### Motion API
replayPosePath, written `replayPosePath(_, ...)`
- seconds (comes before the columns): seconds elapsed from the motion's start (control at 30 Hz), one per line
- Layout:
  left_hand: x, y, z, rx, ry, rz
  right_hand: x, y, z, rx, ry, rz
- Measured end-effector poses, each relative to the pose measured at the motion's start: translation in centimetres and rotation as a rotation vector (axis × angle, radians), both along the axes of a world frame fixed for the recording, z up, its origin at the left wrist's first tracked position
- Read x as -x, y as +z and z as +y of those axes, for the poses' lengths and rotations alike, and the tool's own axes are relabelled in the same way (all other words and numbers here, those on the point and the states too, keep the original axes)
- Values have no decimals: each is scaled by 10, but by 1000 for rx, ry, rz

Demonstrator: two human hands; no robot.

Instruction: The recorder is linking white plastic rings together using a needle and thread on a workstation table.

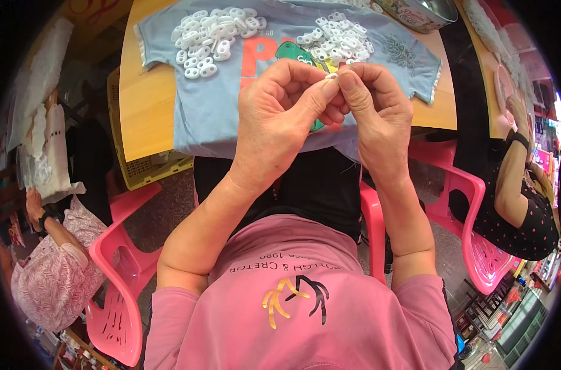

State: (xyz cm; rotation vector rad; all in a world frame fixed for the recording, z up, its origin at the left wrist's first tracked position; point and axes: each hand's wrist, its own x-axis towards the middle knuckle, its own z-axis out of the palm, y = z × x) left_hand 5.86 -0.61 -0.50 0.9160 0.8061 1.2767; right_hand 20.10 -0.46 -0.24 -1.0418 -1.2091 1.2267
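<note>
Above the near part of a light blue T-shirt (206,114), my two hands meet, thumbs and index fingers pinched together. Between the fingertips shows a small white plastic piece (331,76), mostly covered by the thumbs. Both my left hand (271,120) and my right hand (382,114) are closed on it. Beyond my left hand lies a heap of white oval plastic pieces with two holes each (209,38). A second heap of smaller white plastic pieces (341,38) sits just beyond my right hand. The shirt is spread flat under both heaps.
The shirt lies on a wooden table (135,114). A round tin (422,17) stands at the far right. A yellow plastic crate (160,169) is below the table's left side. Pink chairs (117,271) flank me, and people sit at left and right.
</note>
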Motion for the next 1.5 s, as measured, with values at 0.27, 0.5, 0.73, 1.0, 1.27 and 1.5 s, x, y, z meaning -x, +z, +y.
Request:
replayPosePath(0.27, 16, 0, 7, 71, -65, -8, -9, 2, 7, -74, 99, -81)
replayPosePath(0.5, 29, 8, 5, 44, -122, 57, -18, 18, 21, -360, 166, -516)
replayPosePath(0.73, 33, 15, 0, 27, -183, 82, -17, 30, 27, -772, 240, -771)
replayPosePath(1.0, 30, 24, -5, 3, -165, 54, -11, 29, 22, -747, 218, -700)
replayPosePath(1.27, 14, 2, 5, 42, -91, 23, -14, 6, 26, -691, 147, -734)
replayPosePath(1.5, 39, 15, 2, 112, -197, -34, -9, 27, 30, -646, 323, -708)
